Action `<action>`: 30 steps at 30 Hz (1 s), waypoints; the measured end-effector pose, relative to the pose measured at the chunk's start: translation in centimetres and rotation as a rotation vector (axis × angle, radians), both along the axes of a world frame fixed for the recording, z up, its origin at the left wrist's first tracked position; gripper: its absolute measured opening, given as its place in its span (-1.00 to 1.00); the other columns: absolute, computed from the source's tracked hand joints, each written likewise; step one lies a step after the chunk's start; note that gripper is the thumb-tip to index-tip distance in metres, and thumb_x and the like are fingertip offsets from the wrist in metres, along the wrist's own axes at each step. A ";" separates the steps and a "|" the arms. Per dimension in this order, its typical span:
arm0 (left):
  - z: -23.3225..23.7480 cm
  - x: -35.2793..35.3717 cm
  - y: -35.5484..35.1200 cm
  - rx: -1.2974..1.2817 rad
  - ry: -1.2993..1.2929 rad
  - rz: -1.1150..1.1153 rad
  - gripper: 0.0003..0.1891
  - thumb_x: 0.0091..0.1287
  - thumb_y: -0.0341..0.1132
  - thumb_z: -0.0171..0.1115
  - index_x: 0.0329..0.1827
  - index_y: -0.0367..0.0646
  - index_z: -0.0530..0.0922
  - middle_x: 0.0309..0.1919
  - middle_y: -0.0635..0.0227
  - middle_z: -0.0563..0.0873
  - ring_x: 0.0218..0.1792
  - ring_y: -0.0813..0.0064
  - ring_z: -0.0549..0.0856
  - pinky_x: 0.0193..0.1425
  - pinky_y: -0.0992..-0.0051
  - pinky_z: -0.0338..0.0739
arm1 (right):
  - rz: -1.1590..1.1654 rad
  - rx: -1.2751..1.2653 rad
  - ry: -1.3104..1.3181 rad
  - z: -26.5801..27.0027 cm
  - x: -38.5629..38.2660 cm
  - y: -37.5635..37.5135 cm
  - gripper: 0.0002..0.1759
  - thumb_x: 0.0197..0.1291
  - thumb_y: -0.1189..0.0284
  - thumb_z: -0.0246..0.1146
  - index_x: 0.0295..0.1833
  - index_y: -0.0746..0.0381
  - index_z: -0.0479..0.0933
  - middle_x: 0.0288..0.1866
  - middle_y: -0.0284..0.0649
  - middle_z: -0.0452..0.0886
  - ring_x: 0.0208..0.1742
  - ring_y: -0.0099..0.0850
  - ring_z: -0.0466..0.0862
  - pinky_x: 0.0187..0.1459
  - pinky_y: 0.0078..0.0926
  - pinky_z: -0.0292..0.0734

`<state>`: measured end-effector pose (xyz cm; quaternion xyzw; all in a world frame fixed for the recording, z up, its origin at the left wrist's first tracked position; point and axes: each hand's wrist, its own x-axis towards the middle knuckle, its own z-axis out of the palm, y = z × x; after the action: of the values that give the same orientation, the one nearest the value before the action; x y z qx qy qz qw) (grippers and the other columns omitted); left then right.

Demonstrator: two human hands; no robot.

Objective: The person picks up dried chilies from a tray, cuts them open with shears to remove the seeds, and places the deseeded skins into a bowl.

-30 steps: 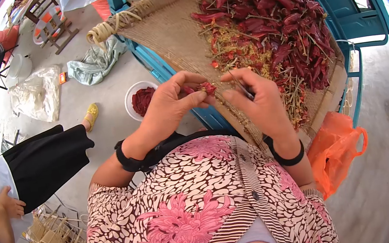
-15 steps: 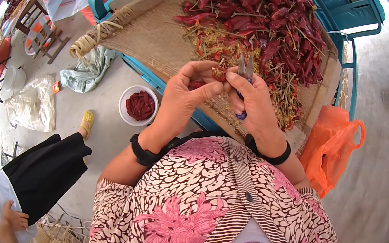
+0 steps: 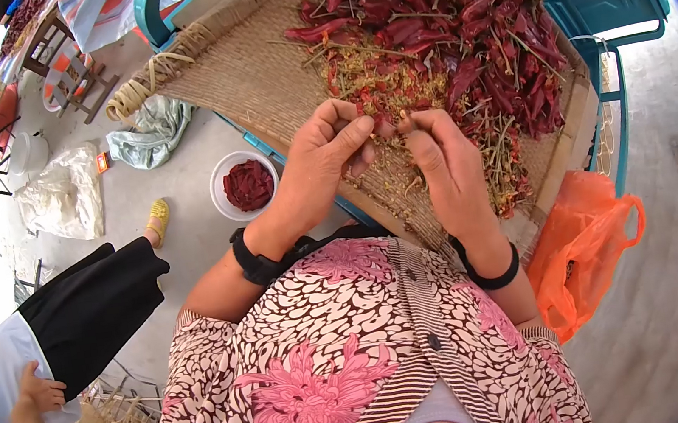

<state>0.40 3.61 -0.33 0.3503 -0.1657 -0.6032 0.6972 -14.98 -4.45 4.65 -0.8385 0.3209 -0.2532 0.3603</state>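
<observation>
Head camera view, looking down over a patterned shirt at a person's two bare hands, raised together above a woven tray (image 3: 253,77). The left hand (image 3: 312,168) and right hand (image 3: 445,168) meet at the fingertips around one dried red chili (image 3: 383,126), which sits between them just over the tray's near edge. The left grip is pinched closed on one end of the pod. The right grip is curled closed against the other end; whether the right palm hides anything else cannot be told.

Beyond the hands, a large heap of whole chilies (image 3: 450,17) fills the far side of the tray. A scatter of pale seeds and stems (image 3: 373,79) lies between the heap and the hands. The tray rests on a blue frame (image 3: 586,8).

On the floor to the left stands a white bowl (image 3: 246,185) of red chili pieces. An orange plastic bag (image 3: 588,251) hangs to the right. At lower left, another person's hand (image 3: 42,394) shows beside a black garment.

Judging by the seed scatter, the pod looks to be in the middle of being opened. This goes best with the pod held over the weave so that loose seeds land there, gripped lightly at the tips so the brittle skin does not crumble.
</observation>
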 end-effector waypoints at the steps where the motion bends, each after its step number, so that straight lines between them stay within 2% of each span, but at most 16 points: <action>1: 0.0 -0.1 -0.1 -0.002 -0.012 0.006 -0.84 0.42 -0.31 0.22 -0.08 -0.18 0.48 -0.43 0.48 0.58 -0.46 0.69 0.51 -0.40 0.69 0.35 | 0.022 -0.138 0.039 0.1 -0.1 -0.1 -0.70 0.34 0.26 0.21 0.00 0.28 0.51 -0.31 -0.19 0.60 -0.39 -0.29 0.64 -0.39 -0.42 0.52; 4: 0.3 -0.3 -0.2 0.015 -0.041 -0.018 -0.83 0.43 -0.31 0.22 -0.07 -0.20 0.48 -0.44 0.48 0.57 -0.47 0.70 0.50 -0.41 0.70 0.34 | 0.023 -0.289 0.175 1.7 0.0 0.2 -0.68 0.29 0.22 0.25 -0.02 0.24 0.55 -0.26 -0.16 0.62 -0.34 -0.20 0.67 -0.36 -0.38 0.55; 7: 0.0 -0.4 -0.3 0.043 -0.071 -0.035 -0.82 0.43 -0.31 0.21 -0.06 -0.21 0.50 -0.45 0.49 0.57 -0.47 0.72 0.50 -0.41 0.71 0.35 | 0.045 -0.338 0.287 1.5 -0.3 0.0 -0.65 0.27 0.18 0.26 -0.02 0.22 0.56 -0.22 -0.19 0.64 -0.32 -0.22 0.69 -0.36 -0.37 0.57; 16: 0.2 -0.4 0.1 0.034 -0.080 -0.084 -0.84 0.44 -0.31 0.19 -0.05 -0.21 0.52 -0.39 0.49 0.62 -0.45 0.76 0.49 -0.40 0.74 0.35 | -0.027 -0.351 0.285 1.5 -0.3 0.2 -0.67 0.28 0.17 0.25 -0.04 0.21 0.58 -0.23 -0.22 0.66 -0.32 -0.21 0.69 -0.36 -0.33 0.56; 22: -0.1 -0.3 0.2 -0.007 -0.148 -0.100 -0.86 0.46 -0.31 0.17 -0.09 -0.19 0.52 -0.36 0.50 0.63 -0.43 0.79 0.47 -0.38 0.74 0.33 | -0.040 -0.067 0.304 1.9 -0.5 0.3 -0.68 0.28 0.18 0.25 -0.10 0.23 0.59 -0.26 -0.18 0.65 -0.31 -0.20 0.67 -0.31 -0.33 0.52; 28: -1.1 -0.6 0.0 -0.090 -0.245 -0.090 -0.89 0.47 -0.32 0.15 -0.12 -0.17 0.51 -0.38 0.54 0.59 -0.44 0.79 0.43 -0.39 0.73 0.30 | -0.017 0.132 0.310 2.4 -0.4 0.0 -0.69 0.30 0.20 0.24 -0.15 0.26 0.59 -0.36 -0.15 0.61 -0.39 -0.22 0.60 -0.36 -0.33 0.42; 30: -1.3 -0.6 0.0 -0.095 -0.260 -0.104 -0.90 0.47 -0.33 0.15 -0.12 -0.16 0.50 -0.39 0.56 0.56 -0.44 0.80 0.42 -0.38 0.72 0.30 | -0.016 0.132 0.269 1.6 -0.4 0.0 -0.68 0.32 0.20 0.23 -0.17 0.28 0.58 -0.41 -0.18 0.58 -0.42 -0.30 0.58 -0.38 -0.37 0.41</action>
<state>-0.16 3.60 -1.61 0.3830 -0.3008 -0.5797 0.6533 -15.36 -4.48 6.29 -0.8367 0.3891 -0.1200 0.3662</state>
